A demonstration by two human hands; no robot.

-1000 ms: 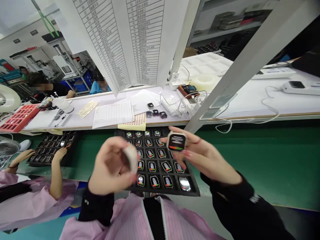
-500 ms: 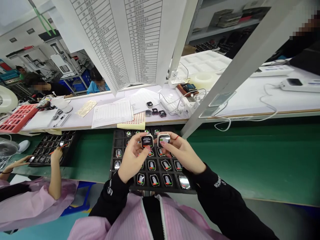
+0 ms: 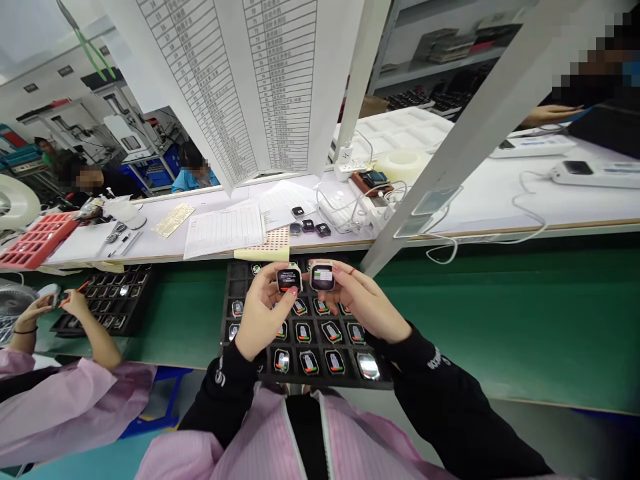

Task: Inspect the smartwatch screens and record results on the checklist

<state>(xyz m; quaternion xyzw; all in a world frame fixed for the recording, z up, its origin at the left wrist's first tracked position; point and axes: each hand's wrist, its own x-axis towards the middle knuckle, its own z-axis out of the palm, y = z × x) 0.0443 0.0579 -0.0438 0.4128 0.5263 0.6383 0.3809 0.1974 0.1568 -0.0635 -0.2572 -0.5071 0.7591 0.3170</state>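
My left hand (image 3: pixel 261 312) is closed on a small watch body (image 3: pixel 289 279) with a lit dark screen. Right beside it my right hand (image 3: pixel 364 303) grips a second watch body (image 3: pixel 322 276), screen facing me. Both are held side by side above the far rows of a black tray (image 3: pixel 227 313) on the green belt. The tray's pockets hold several more watch bodies (image 3: pixel 309 362) with lit screens; some pockets on its left are bare.
A co-worker's hands (image 3: pixel 65 301) at the left hold a small part over another black tray (image 3: pixel 113 301). The white bench behind carries papers (image 3: pixel 225 230), loose watch bodies (image 3: pixel 309 226), cables, chargers and a red tray (image 3: pixel 35 239). A slanted white post (image 3: pixel 450 157) crosses at right.
My hands moved from close to my face down and forward over the tray, bringing the two watch bodies together side by side. The co-worker's hands lifted off their tray.
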